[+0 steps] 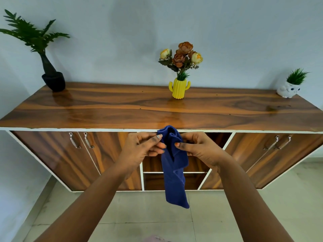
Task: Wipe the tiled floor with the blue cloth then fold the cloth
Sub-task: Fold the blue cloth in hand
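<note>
- Far left, on the bench (104, 109): a dark green leafy plant (33, 34) in a black pot (53, 81), standing upright near the back corner against the pale wall (122, 23).
- Below the bench top at left: two wood-grain cabinet doors with metal handles (74, 140) set side by side.
- Left hand (141, 148): raised in front of the bench's front edge, fingers curled, thumb and fingertips pinching the upper left side of the blue cloth (174, 172).
- Blue cloth: held in the air between both hands, bunched at the top, the rest hanging straight down in a narrow fold. Its lower end hangs above the tiled floor (227, 215), not touching it. The cloth hangs in front of the open shelf compartments (152, 165) in the cabinet's middle.
- Behind the cloth, on the bench near the wall: a yellow cactus-shaped vase (179, 89) with orange and cream flowers (182, 55), upright.
- Right hand (199, 149): level with the left hand and close to it, fingers curled, thumb and fingertips pinching the cloth's upper right side.
- Below the bench top at right: two more doors with metal handles (277, 142).
- Far right, on the bench: a small white owl-faced pot (288, 89) with a tuft of green grass (297, 77), upright at the back corner.
</note>
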